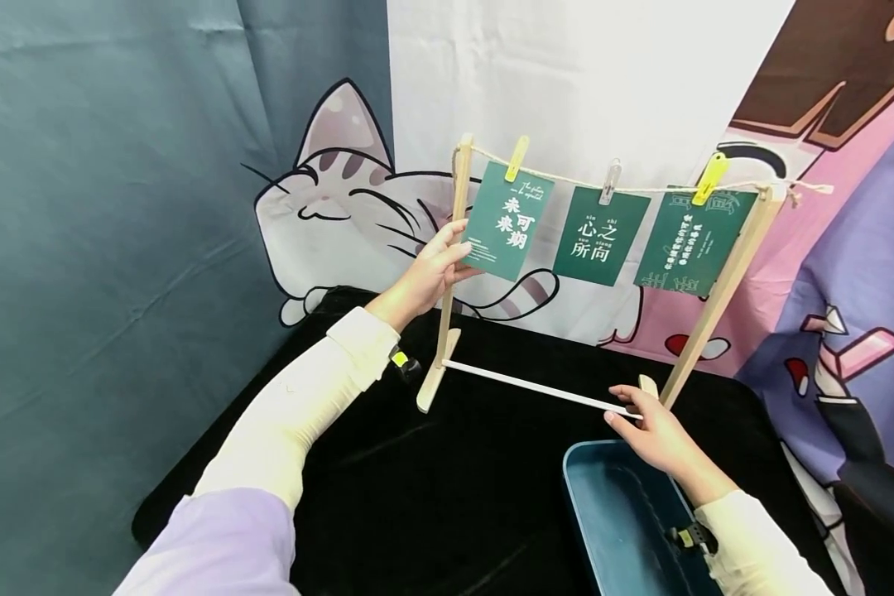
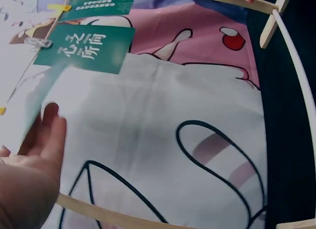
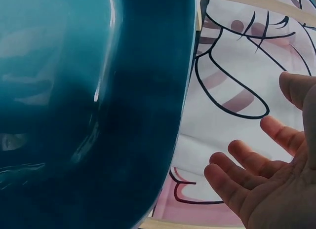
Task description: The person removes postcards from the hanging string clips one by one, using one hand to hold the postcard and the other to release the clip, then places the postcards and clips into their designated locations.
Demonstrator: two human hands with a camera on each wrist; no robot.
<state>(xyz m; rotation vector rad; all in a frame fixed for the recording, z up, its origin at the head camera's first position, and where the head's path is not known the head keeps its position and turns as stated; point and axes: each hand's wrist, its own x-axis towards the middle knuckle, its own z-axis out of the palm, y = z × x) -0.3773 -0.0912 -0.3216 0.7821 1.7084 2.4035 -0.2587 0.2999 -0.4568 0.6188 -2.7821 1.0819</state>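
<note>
A wooden stand (image 1: 723, 310) has a cord strung between its two posts. Three green cards with white lettering hang there: a left card (image 1: 502, 219), a middle card (image 1: 602, 236) and a right card (image 1: 693, 240). Yellow clips (image 1: 517, 159) hold the outer two, and a clear clip (image 1: 610, 182) holds the middle one. My left hand (image 1: 426, 271) pinches the left card's edge between thumb and fingers, beside the left post. Low by the right post, my right hand (image 1: 659, 434) hovers near the white crossbar (image 1: 532, 386); its fingers (image 3: 247, 160) are spread, gripping nothing.
A blue tray (image 1: 575, 488) sits in front of the stand's right side, below my right forearm. Black cloth (image 1: 417, 497) covers the table. Behind the stand hangs a printed backdrop with a cartoon cat (image 1: 335, 207). A grey-blue curtain (image 1: 119, 207) hangs on the left.
</note>
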